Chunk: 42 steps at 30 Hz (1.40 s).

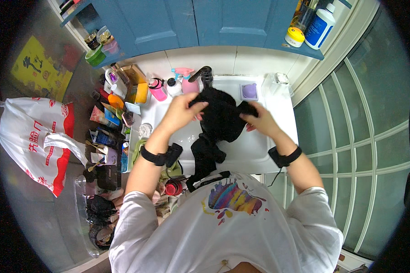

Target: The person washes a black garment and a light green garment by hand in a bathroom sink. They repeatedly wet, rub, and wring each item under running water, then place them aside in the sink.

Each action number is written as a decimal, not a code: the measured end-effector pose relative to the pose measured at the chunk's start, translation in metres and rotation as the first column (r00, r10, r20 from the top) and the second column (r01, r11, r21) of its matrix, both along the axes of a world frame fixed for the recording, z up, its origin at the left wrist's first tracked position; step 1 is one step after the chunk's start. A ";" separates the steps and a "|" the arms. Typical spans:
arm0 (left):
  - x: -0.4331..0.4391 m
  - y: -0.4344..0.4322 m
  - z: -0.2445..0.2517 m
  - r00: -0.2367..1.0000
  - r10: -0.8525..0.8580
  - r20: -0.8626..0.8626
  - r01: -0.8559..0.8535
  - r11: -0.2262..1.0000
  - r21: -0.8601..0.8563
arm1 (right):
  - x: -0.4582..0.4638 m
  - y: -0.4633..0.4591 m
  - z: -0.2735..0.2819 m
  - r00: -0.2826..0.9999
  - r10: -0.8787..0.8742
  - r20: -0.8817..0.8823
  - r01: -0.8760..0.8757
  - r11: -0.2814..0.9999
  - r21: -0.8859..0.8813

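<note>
Over a white washbasin, my two hands stretch a dark black fabric item between them; its exact kind is hard to make out. My left hand grips its upper left edge between thumb and fingers. On the other side, my right hand pinches a bunched corner. The lower part of the black fabric hangs over the basin's front rim towards my shirt. Behind the cloth rises a dark faucet, partly covered at its base. The basin's middle is hidden by the fabric.
A pink bottle and a spray bottle stand behind the basin. At the right rear sits a purple object in a soap dish. Toiletries crowd the left side, near a hanging white plastic bag. A blue cabinet overhangs the back.
</note>
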<state>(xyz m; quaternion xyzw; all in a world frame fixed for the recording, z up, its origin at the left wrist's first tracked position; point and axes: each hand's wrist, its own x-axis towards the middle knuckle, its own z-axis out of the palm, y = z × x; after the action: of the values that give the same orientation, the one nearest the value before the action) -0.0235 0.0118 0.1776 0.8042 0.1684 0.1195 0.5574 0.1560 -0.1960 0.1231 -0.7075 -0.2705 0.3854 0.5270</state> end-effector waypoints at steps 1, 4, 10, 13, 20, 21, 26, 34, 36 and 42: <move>-0.001 0.008 0.008 1.000 0.025 -0.016 -0.025 1.000 -0.007 | 0.011 -0.001 0.010 1.000 -0.010 0.001 0.010 1.000 0.007; 0.002 0.021 0.027 0.999 -0.041 0.031 0.040 0.998 0.045 | 0.036 -0.004 0.052 0.999 -0.008 0.048 0.004 0.996 0.086; 0.019 0.021 0.082 0.973 -0.006 0.231 0.004 1.000 0.009 | 0.049 0.001 0.149 0.979 -0.003 0.204 -0.037 0.980 0.194; 0.021 0.030 0.123 0.949 -0.046 0.312 0.016 0.995 0.100 | 0.057 -0.009 0.199 0.920 -0.028 0.391 -0.049 0.981 0.185; 0.014 0.049 0.210 0.921 -0.123 0.371 -0.085 0.864 0.497 | 0.057 -0.022 0.297 0.713 -0.032 0.700 -0.094 0.986 0.141; 0.011 0.049 0.223 0.926 -0.105 0.363 -0.141 0.796 0.589 | 0.058 -0.020 0.309 0.653 -0.073 0.754 -0.020 0.993 0.113; -0.003 0.026 0.285 0.850 0.074 0.522 -0.372 0.787 0.493 | 0.039 -0.027 0.367 0.530 -0.316 0.787 0.086 0.943 0.320; -0.006 0.002 0.337 0.793 -0.104 0.600 -0.376 0.692 0.617 | 0.004 -0.020 0.401 0.102 -0.444 0.890 0.112 0.894 0.433; -0.005 0.009 0.339 0.847 -0.149 0.510 -0.248 0.739 0.627 | 0.014 -0.019 0.379 0.098 -0.478 0.873 0.075 0.878 0.473; -0.005 0.051 0.316 0.881 -0.408 0.241 -0.066 0.399 0.915 | 0.074 -0.021 0.361 0.318 -0.100 0.943 -0.148 0.977 0.153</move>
<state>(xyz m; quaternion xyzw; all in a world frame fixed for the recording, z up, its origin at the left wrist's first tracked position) -0.0282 0.0628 0.4932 0.9402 -0.1364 0.3050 0.0667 0.2302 -0.2174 0.4838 -0.7343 -0.5771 -0.1238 0.3355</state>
